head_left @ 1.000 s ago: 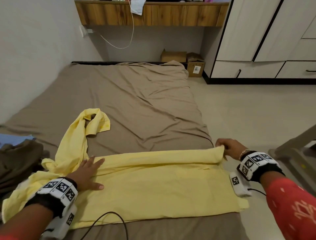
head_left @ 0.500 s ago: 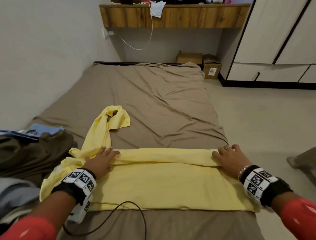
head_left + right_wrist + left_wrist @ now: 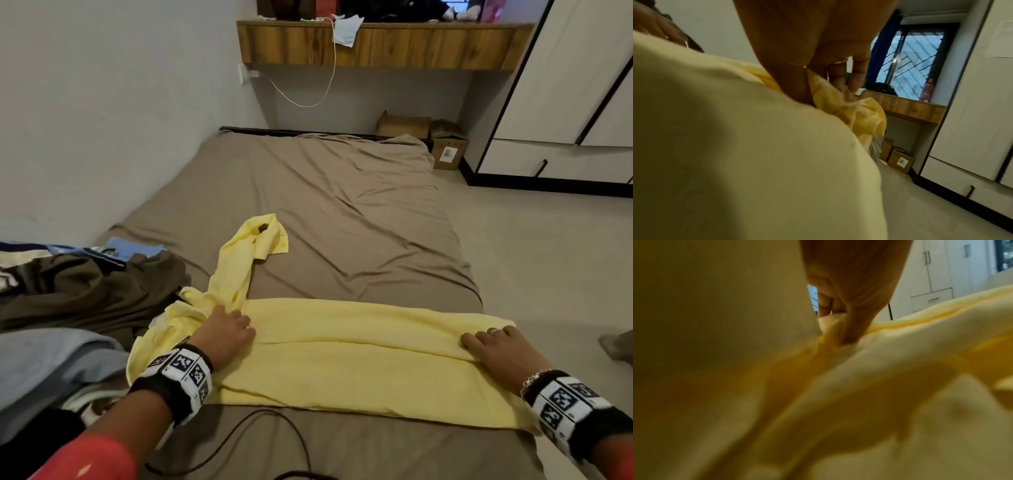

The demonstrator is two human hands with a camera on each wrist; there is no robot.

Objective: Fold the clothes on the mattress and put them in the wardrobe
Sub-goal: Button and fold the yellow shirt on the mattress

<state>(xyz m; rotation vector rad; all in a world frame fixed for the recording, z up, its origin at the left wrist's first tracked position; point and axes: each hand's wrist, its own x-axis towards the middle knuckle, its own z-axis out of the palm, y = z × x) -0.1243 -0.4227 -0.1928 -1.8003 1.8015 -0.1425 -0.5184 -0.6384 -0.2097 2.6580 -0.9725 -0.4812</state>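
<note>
A yellow garment (image 3: 359, 359) lies crosswise on the near end of the brown mattress (image 3: 342, 205), folded lengthwise into a long band. One sleeve (image 3: 239, 260) trails away toward the far end. My left hand (image 3: 226, 334) sits on the band's left end by the sleeve; in the left wrist view its thumb and fingers (image 3: 838, 321) pinch a fold of the yellow cloth (image 3: 900, 386). My right hand (image 3: 493, 349) is on the right end, and in the right wrist view (image 3: 824, 91) it pinches the cloth's edge (image 3: 849, 110). The white wardrobe (image 3: 565, 85) stands closed at the far right.
A heap of dark and blue clothes (image 3: 78, 291) and a grey-blue garment (image 3: 51, 370) lie at the mattress's left side. A black cable (image 3: 257, 431) runs over the near edge. Cardboard boxes (image 3: 445, 147) sit under a wooden shelf (image 3: 376, 44). Bare floor (image 3: 548, 257) lies to the right.
My right hand has come down from the band's far right corner onto its right end. My left hand's spread fingers have curled onto the cloth. The view has swung left.
</note>
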